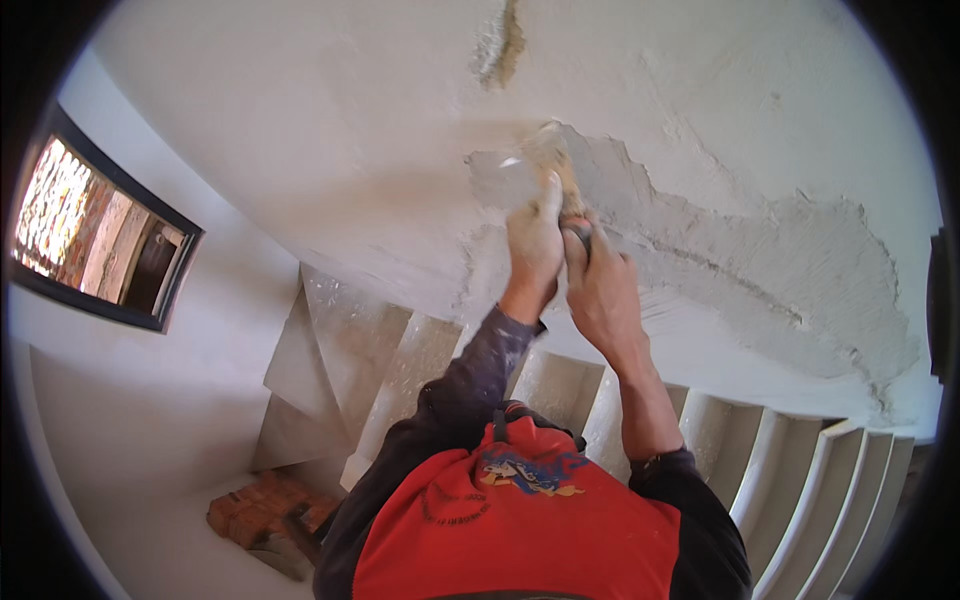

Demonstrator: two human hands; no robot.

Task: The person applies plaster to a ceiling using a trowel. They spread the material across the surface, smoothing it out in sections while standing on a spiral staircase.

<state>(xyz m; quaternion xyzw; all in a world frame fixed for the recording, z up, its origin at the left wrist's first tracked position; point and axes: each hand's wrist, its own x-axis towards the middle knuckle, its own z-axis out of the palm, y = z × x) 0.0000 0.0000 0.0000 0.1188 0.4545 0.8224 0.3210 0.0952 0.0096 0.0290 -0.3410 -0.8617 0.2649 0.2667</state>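
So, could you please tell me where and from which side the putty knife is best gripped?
Probably by the narrow handle, coming from below: the putty knife slants with its blade, broader though blurred, up along the wall, and its handle points down toward the person, where the fingers of the right hand wrap it.

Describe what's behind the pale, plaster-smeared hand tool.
Around the tool shows the rough grey plaster patch on the off-white wall; the surface directly behind the tool is covered.

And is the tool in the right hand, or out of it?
In it: the right hand has its fingers curled around the dark handle of the tool.
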